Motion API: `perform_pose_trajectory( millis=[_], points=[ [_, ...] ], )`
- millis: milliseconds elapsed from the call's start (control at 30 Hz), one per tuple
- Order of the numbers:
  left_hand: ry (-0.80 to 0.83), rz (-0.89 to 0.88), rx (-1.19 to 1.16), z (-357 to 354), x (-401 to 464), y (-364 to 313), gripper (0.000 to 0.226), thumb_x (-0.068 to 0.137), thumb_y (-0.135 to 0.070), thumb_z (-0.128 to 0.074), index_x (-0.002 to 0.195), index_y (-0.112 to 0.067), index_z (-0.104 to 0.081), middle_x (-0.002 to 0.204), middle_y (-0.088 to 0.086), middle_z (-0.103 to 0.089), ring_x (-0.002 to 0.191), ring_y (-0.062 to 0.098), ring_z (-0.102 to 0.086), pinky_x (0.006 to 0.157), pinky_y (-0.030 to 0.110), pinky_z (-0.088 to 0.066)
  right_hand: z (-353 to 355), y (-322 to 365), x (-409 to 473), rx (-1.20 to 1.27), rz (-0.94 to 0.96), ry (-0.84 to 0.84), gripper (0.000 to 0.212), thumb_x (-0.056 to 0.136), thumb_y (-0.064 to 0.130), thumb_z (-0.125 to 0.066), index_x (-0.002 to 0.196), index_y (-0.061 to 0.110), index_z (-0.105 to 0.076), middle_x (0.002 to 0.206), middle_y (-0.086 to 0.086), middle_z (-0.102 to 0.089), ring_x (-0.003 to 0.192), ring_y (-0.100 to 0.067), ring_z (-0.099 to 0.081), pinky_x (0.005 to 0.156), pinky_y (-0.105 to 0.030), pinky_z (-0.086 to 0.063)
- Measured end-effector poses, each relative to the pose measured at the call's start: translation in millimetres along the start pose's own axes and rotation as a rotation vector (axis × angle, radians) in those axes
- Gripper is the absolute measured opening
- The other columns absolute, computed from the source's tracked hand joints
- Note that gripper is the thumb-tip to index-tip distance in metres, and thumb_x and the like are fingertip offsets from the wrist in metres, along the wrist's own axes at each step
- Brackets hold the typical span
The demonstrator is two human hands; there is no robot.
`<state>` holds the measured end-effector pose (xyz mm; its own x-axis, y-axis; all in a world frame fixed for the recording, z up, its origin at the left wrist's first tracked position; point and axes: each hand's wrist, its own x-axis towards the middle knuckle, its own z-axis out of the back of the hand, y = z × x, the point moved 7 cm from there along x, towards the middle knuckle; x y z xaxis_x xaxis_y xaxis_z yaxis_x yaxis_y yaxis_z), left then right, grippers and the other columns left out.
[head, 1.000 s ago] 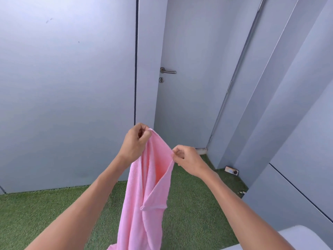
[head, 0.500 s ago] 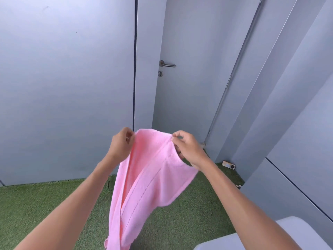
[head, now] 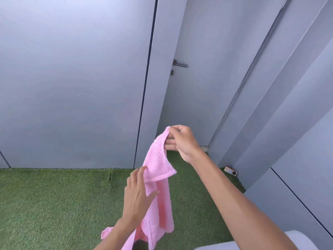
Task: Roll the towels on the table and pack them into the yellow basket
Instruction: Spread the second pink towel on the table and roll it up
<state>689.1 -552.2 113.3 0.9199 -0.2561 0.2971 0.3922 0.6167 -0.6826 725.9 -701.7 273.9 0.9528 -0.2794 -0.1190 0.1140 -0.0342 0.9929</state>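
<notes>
Pink towel (head: 158,165) is pinched at top corner by right hand (head: 182,141), hanging below; left hand (head: 137,193), fingers straight, is laid flat on its mid part.

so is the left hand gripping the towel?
No: the left hand lies flat with straight fingers against the towel; only the right hand pinches it.

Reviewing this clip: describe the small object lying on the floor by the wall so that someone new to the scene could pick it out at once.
Start at the grey door with the metal lever handle, then follow the wall panels down and right to the green turf. There, against the foot of the wall, lies a small flat rectangular object, right of the right hand's forearm. It is the only loose item on the turf; what it is cannot be told.
</notes>
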Motion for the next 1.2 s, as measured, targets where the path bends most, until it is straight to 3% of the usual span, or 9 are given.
perform_pose_trajectory(
  millis=[167, 233, 367, 600, 733, 833, 933, 1067, 1200],
  points=[
    [-0.12, -0.068, -0.003, 17, 29, -3, 0.026, 0.09, -0.028, -0.058, 0.115, -0.026, -0.051, 0.114, -0.006, -0.055, 0.097, 0.021, -0.056, 0.073, 0.033, -0.045, 20, 23, 5, 0.069, 0.045, -0.087, 0.01, 0.096, 0.011, -0.052, 0.093, 0.003, -0.055, 0.091, -0.024, -0.071, 0.077, -0.032, -0.073, 0.067, -0.041, -0.06],
    [-0.123, -0.119, -0.088, 24, 35, -6, 0.021, 0.091, -0.011, -0.058, 0.109, -0.023, -0.058, 0.102, -0.009, -0.062, 0.086, 0.017, -0.06, 0.068, 0.029, -0.042, 38, 25, 6, 0.071, 0.055, -0.145, 0.012, 0.096, 0.012, -0.052, 0.094, 0.001, -0.056, 0.089, -0.021, -0.071, 0.076, -0.03, -0.073, 0.069, -0.042, -0.061],
    [-0.142, -0.155, -0.339, 60, 41, -24, 0.023, 0.095, -0.003, -0.049, 0.092, -0.023, -0.061, 0.071, -0.011, -0.058, 0.064, 0.007, -0.052, 0.056, 0.018, -0.037, 78, 5, -1, -0.259, 0.073, -0.286, 0.014, 0.093, 0.016, -0.056, 0.1, 0.005, -0.061, 0.096, -0.019, -0.071, 0.074, -0.024, -0.073, 0.064, -0.037, -0.061],
    [0.19, -0.29, -0.006, 58, 81, -59, 0.019, 0.097, -0.021, -0.05, 0.079, -0.025, -0.055, 0.066, -0.007, -0.058, 0.061, 0.019, -0.053, 0.06, 0.035, -0.046, 21, -47, -45, -0.902, 0.117, 0.319, 0.059, 0.07, 0.072, -0.065, 0.12, 0.044, -0.053, 0.111, 0.017, -0.063, 0.099, 0.002, -0.061, 0.083, -0.025, -0.051],
    [0.206, -0.232, 0.074, 59, 94, -59, 0.032, 0.091, -0.024, -0.054, 0.062, -0.026, -0.042, 0.056, -0.006, -0.046, 0.055, 0.02, -0.042, 0.058, 0.036, -0.044, 13, -48, -46, -0.969, 0.292, 0.207, 0.016, 0.088, 0.044, -0.064, 0.092, 0.028, -0.064, 0.089, 0.014, -0.065, 0.078, 0.003, -0.059, 0.07, -0.022, -0.047],
    [0.181, -0.247, 0.058, 65, 95, -62, 0.028, 0.089, -0.026, -0.057, 0.064, -0.018, -0.047, 0.055, -0.002, -0.047, 0.057, 0.024, -0.042, 0.058, 0.038, -0.045, 7, -52, -44, -0.868, 0.328, 0.177, 0.024, 0.094, 0.035, -0.055, 0.077, 0.018, -0.056, 0.066, 0.011, -0.056, 0.056, -0.011, -0.048, 0.056, -0.027, -0.039],
    [0.217, -0.276, 0.023, 66, 95, -57, 0.036, 0.09, -0.035, -0.06, 0.064, -0.015, -0.046, 0.052, -0.004, -0.041, 0.054, 0.019, -0.035, 0.054, 0.035, -0.037, 11, -50, -37, -0.828, 0.372, 0.141, 0.022, 0.096, 0.034, -0.053, 0.084, 0.018, -0.062, 0.071, 0.004, -0.065, 0.063, -0.018, -0.06, 0.062, -0.038, -0.05],
    [0.335, -0.282, -0.1, 68, 81, -29, 0.059, 0.082, -0.057, -0.064, 0.06, -0.013, -0.032, 0.055, -0.007, -0.025, 0.053, 0.011, -0.022, 0.05, 0.027, -0.019, 38, -38, -28, -1.017, 0.457, 0.134, 0.022, 0.097, 0.038, -0.052, 0.095, 0.022, -0.066, 0.074, 0.009, -0.066, 0.062, -0.008, -0.06, 0.058, -0.028, -0.047],
    [0.356, -0.076, -0.327, 82, 63, 30, 0.06, 0.076, -0.068, -0.062, 0.057, -0.015, -0.039, 0.057, -0.009, -0.026, 0.053, 0.01, -0.025, 0.048, 0.026, -0.017, 107, -30, -13, -1.06, 0.415, -0.044, 0.018, 0.096, 0.039, -0.052, 0.088, 0.026, -0.063, 0.067, 0.003, -0.063, 0.057, -0.017, -0.056, 0.059, -0.038, -0.047]
  ],
)
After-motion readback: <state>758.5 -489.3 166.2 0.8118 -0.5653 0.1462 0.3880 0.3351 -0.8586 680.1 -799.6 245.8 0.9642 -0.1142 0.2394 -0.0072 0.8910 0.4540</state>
